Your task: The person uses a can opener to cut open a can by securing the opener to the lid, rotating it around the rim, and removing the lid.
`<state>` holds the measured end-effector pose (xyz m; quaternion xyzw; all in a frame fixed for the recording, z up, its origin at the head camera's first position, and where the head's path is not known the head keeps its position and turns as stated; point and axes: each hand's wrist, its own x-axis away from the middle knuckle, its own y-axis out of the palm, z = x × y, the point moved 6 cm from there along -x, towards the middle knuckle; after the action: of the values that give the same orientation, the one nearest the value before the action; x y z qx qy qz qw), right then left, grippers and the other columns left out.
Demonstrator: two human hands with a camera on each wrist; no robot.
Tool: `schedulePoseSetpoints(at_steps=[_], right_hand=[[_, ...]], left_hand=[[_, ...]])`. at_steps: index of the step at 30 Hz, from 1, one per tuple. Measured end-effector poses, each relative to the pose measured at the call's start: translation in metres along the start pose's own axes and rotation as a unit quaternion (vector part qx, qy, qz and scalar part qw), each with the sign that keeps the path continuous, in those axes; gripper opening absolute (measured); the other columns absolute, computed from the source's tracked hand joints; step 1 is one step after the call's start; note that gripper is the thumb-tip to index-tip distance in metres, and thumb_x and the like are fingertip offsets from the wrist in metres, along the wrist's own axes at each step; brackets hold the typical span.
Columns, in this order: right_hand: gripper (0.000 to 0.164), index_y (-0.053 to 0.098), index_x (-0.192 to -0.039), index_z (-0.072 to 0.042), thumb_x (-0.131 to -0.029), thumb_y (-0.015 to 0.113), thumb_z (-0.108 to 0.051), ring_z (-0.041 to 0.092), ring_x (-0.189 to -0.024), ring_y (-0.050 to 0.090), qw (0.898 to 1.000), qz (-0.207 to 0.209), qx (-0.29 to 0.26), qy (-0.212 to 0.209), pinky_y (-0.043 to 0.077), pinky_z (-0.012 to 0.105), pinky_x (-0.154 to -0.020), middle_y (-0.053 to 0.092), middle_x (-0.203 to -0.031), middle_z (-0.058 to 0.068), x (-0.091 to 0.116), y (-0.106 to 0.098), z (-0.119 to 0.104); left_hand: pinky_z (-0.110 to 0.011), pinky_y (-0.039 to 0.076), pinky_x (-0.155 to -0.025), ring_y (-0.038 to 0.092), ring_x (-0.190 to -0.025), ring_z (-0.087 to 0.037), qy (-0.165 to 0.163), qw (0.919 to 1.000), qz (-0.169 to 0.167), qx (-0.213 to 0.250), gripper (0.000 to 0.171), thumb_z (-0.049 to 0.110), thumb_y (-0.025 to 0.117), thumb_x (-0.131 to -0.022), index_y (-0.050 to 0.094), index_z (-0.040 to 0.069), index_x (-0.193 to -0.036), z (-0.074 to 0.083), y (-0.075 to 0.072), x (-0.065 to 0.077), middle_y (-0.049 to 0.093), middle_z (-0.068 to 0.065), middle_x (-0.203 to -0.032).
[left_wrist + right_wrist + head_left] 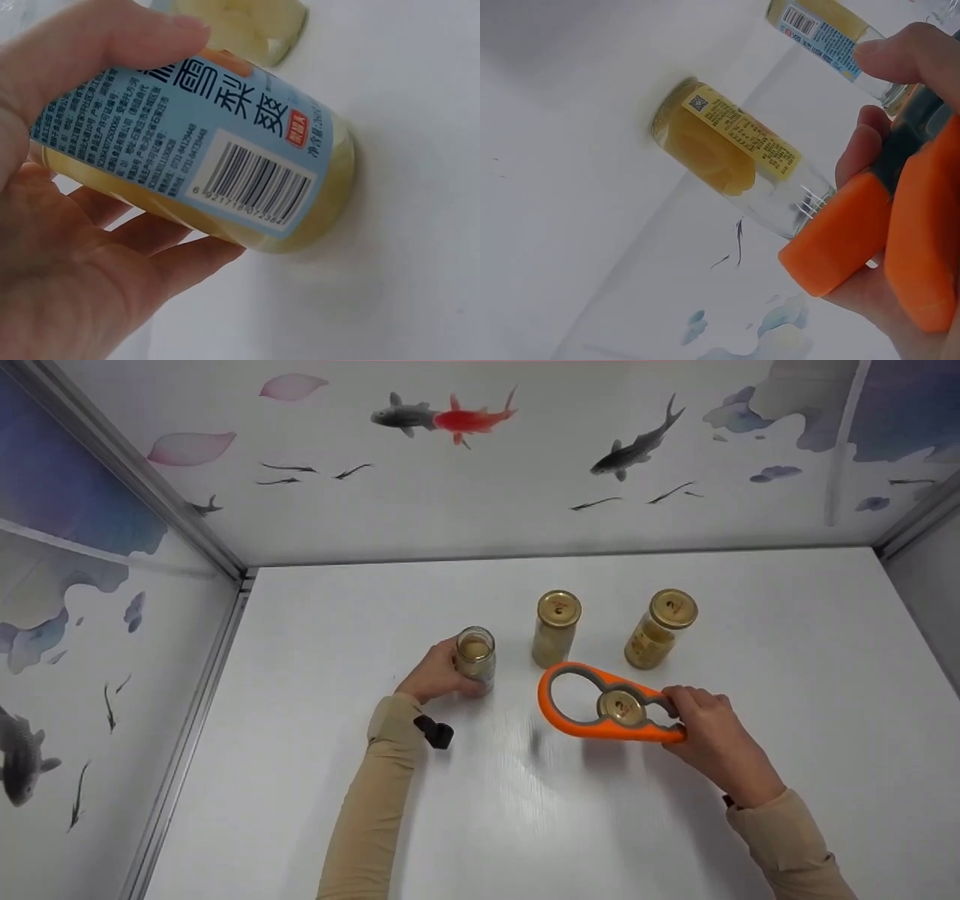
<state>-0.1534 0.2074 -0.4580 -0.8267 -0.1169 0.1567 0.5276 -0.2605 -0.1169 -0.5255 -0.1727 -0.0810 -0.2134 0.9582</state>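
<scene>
Carefully: your left hand [439, 671] curls round the lidless jar [477, 666]; right of it, your right hand [712, 731] grips the orange opener [611, 730]. Tilting could drop the lodged lid [624, 708].

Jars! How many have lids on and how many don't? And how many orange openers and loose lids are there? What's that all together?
Lidded jars: 2
Open jar: 1
Orange opener: 1
Loose lid: 1
Total: 5
</scene>
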Motion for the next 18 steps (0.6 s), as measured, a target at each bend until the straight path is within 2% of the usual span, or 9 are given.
schedulePoseSetpoints(at_steps=[8, 18], right_hand=[[0.048, 0.058, -0.103, 0.004, -0.062, 0.083, 0.008, 0.024, -0.072, 0.055, 1.000, 0.015, -0.002, -0.012, 0.045, 0.044, -0.073, 0.061, -0.081, 0.009, 0.000, 0.003, -0.001], [0.049, 0.057, -0.096, 0.002, -0.056, 0.082, 0.014, 0.019, -0.066, 0.055, 0.996, 0.059, -0.001, -0.066, 0.048, 0.040, -0.062, 0.059, -0.075, 0.008, 0.004, 0.008, -0.006]], left_hand=[[-0.044, 0.034, -0.105, 0.049, -0.121, -0.028, -0.020, 0.9996, 0.020, 0.008, 0.071, -0.003, 0.083, -0.067, 0.052, 0.003, -0.132, -0.011, -0.012, -0.005, 0.057, -0.012, -0.127], [-0.041, 0.034, -0.106, 0.048, -0.123, -0.028, -0.031, 0.9991, 0.029, -0.002, 0.071, 0.002, 0.081, -0.072, 0.049, 0.002, -0.135, -0.009, -0.021, -0.021, 0.055, -0.013, -0.131]])
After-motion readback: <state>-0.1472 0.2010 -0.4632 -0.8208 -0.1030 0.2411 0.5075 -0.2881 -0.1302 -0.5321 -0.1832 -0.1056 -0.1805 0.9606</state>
